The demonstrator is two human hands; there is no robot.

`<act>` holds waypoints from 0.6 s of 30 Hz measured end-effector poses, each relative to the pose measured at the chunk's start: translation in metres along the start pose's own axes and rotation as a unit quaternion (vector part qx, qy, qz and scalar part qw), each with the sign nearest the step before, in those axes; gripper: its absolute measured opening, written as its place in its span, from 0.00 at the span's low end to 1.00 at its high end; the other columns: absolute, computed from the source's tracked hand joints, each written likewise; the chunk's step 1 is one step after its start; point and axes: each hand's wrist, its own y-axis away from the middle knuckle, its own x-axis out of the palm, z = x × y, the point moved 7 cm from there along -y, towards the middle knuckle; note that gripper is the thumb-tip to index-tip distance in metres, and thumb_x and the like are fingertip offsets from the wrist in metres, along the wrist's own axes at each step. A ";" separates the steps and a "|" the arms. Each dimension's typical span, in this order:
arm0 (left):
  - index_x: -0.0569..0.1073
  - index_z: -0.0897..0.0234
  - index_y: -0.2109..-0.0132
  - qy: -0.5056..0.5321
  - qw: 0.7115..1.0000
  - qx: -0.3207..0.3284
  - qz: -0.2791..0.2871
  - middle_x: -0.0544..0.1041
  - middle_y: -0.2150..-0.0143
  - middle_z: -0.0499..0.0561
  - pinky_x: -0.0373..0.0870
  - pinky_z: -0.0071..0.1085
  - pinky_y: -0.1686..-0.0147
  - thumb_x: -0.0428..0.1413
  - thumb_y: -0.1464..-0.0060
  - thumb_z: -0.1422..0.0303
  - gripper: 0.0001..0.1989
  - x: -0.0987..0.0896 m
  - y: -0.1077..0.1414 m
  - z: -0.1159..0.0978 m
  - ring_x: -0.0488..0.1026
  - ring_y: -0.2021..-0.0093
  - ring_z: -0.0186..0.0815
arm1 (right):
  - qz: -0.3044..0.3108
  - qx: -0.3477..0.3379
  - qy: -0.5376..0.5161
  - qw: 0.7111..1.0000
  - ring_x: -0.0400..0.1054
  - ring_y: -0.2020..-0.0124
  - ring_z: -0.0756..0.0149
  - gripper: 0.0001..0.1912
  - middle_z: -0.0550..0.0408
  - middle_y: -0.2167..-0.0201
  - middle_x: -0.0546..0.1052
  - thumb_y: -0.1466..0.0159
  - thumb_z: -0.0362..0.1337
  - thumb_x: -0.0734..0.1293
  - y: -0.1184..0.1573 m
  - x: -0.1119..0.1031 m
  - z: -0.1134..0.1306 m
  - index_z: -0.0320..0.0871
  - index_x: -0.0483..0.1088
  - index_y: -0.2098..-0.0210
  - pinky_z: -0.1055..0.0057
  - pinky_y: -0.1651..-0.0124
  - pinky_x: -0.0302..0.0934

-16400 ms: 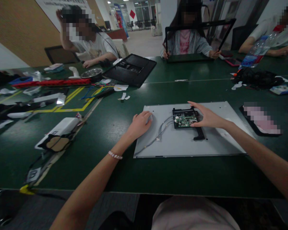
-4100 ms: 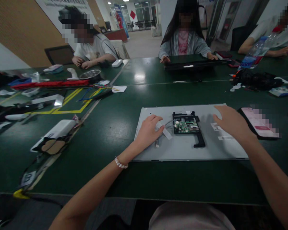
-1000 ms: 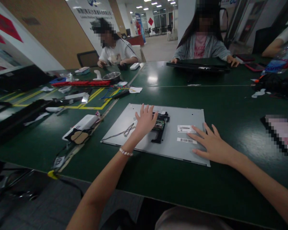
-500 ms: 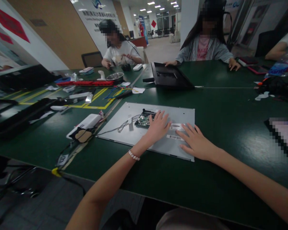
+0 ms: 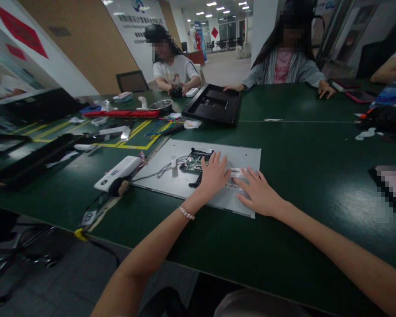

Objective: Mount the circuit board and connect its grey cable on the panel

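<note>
A flat grey metal panel (image 5: 218, 200), like the back of a display, lies on the green table in front of me. My left hand (image 5: 214, 175) rests over its middle with fingers spread, partly covering a green circuit board (image 5: 196, 162) in a black frame. Thin grey cables (image 5: 166, 169) run from the board to the panel's left edge. My right hand (image 5: 259, 190) lies with fingers apart on the panel's right part, touching the area of the white labels (image 5: 235, 173). Neither hand grips anything.
Across the table a person's hand (image 5: 232, 87) touches a black plastic housing (image 5: 214, 105). A white power bank (image 5: 120, 171) with cables sits left of the panel. Farther left are a long black part (image 5: 33, 160) and a red strip (image 5: 122, 114). A phone (image 5: 394, 185) lies at right.
The black housing across the table has been lowered from tilted to nearly flat and shifted left. My hands stay spread on the panel, with more of the board's lower black frame showing.
</note>
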 end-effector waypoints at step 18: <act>0.69 0.71 0.45 -0.023 0.990 -0.139 0.014 0.71 0.45 0.66 0.60 0.44 0.46 0.41 0.36 0.71 0.18 0.016 -0.025 0.053 0.66 0.43 0.49 | -0.011 0.007 -0.013 1.000 0.37 0.28 0.45 0.32 0.46 0.28 0.49 0.30 0.53 0.51 0.005 0.001 -0.001 0.47 0.55 0.31 0.44 0.32 0.36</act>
